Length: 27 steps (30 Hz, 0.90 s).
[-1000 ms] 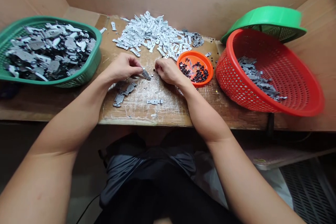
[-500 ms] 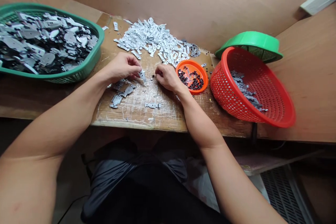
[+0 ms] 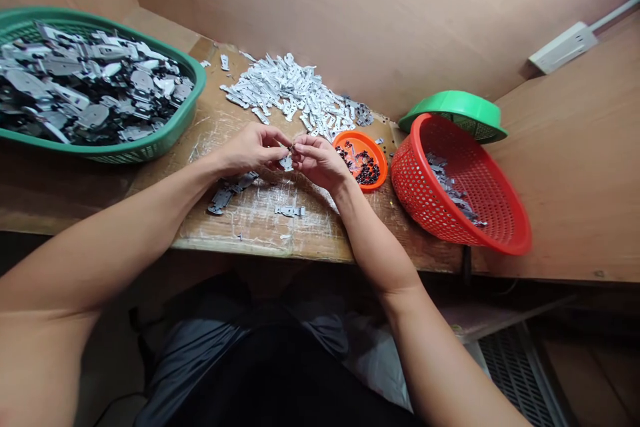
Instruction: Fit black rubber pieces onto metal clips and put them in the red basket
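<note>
My left hand (image 3: 255,150) pinches a small grey metal plate (image 3: 287,163) just above the worn tabletop. Fingertips of my right hand (image 3: 320,159) meet it at the plate's upper end, closed on something tiny and dark that I cannot make out. Below my left wrist lie several grey metal pieces (image 3: 227,195) in a loose cluster. One more metal piece (image 3: 290,211) lies alone near the table's front edge. Beside my right hand stands an orange dish (image 3: 379,181) holding many small dark parts (image 3: 369,170).
Behind my hands spreads a heap of pale metal plates (image 3: 293,90). A green basket (image 3: 193,103) full of metal assemblies stands left. At right, a red basket (image 3: 415,190) leans tilted with grey parts inside, a green basket (image 3: 457,107) behind it. A socket strip (image 3: 563,48) hangs on the wall.
My hands have come together: the left moved right with the metal plate, and the right lifted off the tabletop to meet it. The camera view has shifted slightly.
</note>
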Tool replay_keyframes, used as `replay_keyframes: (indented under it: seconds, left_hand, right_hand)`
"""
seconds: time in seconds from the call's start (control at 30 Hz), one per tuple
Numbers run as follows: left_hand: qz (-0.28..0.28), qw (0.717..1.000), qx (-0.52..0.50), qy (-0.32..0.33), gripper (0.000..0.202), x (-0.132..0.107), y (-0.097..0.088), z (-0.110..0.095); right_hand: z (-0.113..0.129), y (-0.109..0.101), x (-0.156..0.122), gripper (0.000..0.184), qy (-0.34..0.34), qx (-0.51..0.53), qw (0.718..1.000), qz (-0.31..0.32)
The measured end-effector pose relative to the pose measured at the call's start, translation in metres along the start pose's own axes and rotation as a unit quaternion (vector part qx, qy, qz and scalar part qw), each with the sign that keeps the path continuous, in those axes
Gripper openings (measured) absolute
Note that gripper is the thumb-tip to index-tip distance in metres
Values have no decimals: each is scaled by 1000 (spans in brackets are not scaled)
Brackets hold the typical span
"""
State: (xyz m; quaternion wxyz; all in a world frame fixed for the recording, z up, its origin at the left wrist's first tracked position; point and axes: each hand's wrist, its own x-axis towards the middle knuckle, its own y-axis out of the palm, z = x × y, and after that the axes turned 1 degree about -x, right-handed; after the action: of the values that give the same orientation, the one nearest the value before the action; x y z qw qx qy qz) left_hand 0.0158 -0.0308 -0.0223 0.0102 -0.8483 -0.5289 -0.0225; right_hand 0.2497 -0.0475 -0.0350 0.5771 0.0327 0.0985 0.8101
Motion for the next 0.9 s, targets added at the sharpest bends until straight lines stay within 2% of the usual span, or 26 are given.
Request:
replay_keyframes:
  seconds: [0.17, 0.27, 0.37, 0.43, 0.5, 0.57, 0.67, 0.73, 0.9]
  left_hand:
    - [-13, 994, 88, 69, 15, -1, 2, 0]
    - [-20, 980, 165, 109, 15, -3, 2, 1]
    - [-24, 968, 214, 131, 12, -3, 2, 3]
    - [-44, 967, 219, 122, 9, -2, 2, 5]
    - [-81, 970, 210, 96, 7, -1, 1, 6]
    - [-117, 972, 191, 66, 9, 1, -1, 6]
    - [-134, 978, 157, 35, 15, 2, -3, 4]
    - [-135, 981, 136, 21, 18, 2, -3, 1]
    - [-150, 984, 91, -4, 19, -2, 3, -8]
  right_hand:
    - [0, 2, 0, 66, -6, -18, 1000, -12]
    - [1, 2, 0, 66, -25, -82, 996, -7]
    - [1, -2, 2, 51, -67, -191, 979, -12]
    - [2, -5, 3, 34, -101, -278, 954, -55]
    - [5, -8, 1, 25, -115, -315, 937, -97]
    - [10, -7, -1, 28, -102, -275, 951, -99]
    - [16, -2, -6, 51, -43, -179, 981, -56]
    - [17, 3, -7, 62, 0, -166, 986, -33]
    - [14, 9, -7, 57, 44, -185, 981, -39]
